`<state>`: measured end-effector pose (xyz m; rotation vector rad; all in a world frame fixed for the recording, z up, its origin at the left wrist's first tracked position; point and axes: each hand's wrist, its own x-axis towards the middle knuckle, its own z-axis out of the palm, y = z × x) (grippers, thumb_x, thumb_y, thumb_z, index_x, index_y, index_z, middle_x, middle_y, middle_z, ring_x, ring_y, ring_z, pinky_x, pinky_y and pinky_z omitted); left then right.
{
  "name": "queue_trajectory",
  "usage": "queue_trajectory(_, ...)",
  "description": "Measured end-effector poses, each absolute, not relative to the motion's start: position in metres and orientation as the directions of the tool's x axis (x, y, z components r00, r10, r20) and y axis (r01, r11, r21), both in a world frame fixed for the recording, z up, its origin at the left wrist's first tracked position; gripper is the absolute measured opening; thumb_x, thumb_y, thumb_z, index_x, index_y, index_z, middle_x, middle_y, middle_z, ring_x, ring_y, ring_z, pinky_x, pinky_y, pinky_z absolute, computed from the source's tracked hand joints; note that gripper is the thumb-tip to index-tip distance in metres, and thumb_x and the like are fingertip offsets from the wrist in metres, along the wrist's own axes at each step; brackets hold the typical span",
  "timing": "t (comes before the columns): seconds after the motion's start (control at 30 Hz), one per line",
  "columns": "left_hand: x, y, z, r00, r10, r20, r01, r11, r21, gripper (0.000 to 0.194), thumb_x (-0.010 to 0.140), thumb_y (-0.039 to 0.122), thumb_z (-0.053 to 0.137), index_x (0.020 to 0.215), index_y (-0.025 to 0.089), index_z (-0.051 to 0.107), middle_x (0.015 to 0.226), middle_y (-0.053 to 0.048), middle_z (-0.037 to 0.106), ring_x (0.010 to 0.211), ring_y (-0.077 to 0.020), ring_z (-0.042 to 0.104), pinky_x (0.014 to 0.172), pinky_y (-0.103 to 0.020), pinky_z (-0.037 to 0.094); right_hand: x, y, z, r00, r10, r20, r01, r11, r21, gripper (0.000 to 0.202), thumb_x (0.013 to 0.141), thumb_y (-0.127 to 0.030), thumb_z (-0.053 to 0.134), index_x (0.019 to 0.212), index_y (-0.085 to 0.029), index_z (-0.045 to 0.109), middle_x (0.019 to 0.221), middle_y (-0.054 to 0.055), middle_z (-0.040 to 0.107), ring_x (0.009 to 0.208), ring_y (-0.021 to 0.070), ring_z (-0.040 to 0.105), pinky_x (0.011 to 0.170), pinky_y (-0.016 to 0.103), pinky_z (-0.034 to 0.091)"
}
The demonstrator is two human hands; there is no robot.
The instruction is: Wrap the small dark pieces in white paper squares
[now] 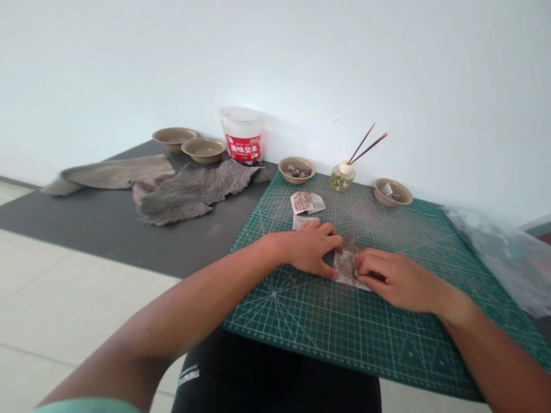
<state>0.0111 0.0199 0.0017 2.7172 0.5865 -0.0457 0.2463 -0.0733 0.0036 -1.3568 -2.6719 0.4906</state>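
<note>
Head view: grey cloths (198,192) are lying at left, near two bowls (203,158). On the green mat (297,312), the left hand (313,246) is resting with fingers parted, not gripping, at the left edge of a smudged sheet (345,267) lying between both hands. The right hand (398,278) is touching its right part with bent fingers; whether they are pinching, I cannot tell.
</note>
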Motion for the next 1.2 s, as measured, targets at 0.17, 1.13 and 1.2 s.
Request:
queue_trajectory(0.17, 0.011, 0.020, 0.000, 0.911, 0.402, -0.089, 0.408, -0.850, 0.332, 0.057, 0.081, 0.064, 0.064, 0.124, 0.028, 0.054, 0.130, -0.007, 0.047, 0.117, -0.0300, 0.043, 0.104, -0.045, 0.034, 0.241, -0.074, -0.003, -0.526, 0.846, 0.082, 0.822, 0.531, -0.206, 0.014, 0.099, -0.024, 0.049, 0.106, -0.023, 0.061, 0.107, 0.005, 0.067, 0.088, 0.0195, 0.066, 0.076, 0.033, 0.050)
queue_trajectory(1.13, 0.012, 0.020, 0.002, 0.909, 0.403, -0.107, 0.414, -0.841, 0.349, 0.055, 0.080, 0.064, 0.065, 0.121, 0.028, 0.055, 0.131, -0.007, 0.047, 0.116, -0.0305, 0.043, 0.103, -0.045, 0.034, 0.233, -0.075, 0.002, -0.619, 0.785, 0.003, 0.751, 0.593, -0.292, 0.016, 0.100, -0.025, 0.048, 0.102, -0.023, 0.063, 0.107, 0.005, 0.065, 0.088, 0.0184, 0.064, 0.075, 0.032, 0.051)
queue_trajectory(1.2, 0.012, 0.020, 0.001, 0.904, 0.413, -0.111, 0.425, -0.838, 0.342, 0.055, 0.081, 0.063, 0.065, 0.122, 0.029, 0.054, 0.131, -0.007, 0.046, 0.117, -0.0307, 0.042, 0.102, -0.045, 0.035, 0.234, -0.073, 0.000, -0.544, 0.836, 0.066, 0.802, 0.542, -0.253, 0.015, 0.099, -0.025, 0.048, 0.102, -0.022, 0.063, 0.106, 0.006, 0.065, 0.087, 0.0192, 0.065, 0.075, 0.033, 0.051)
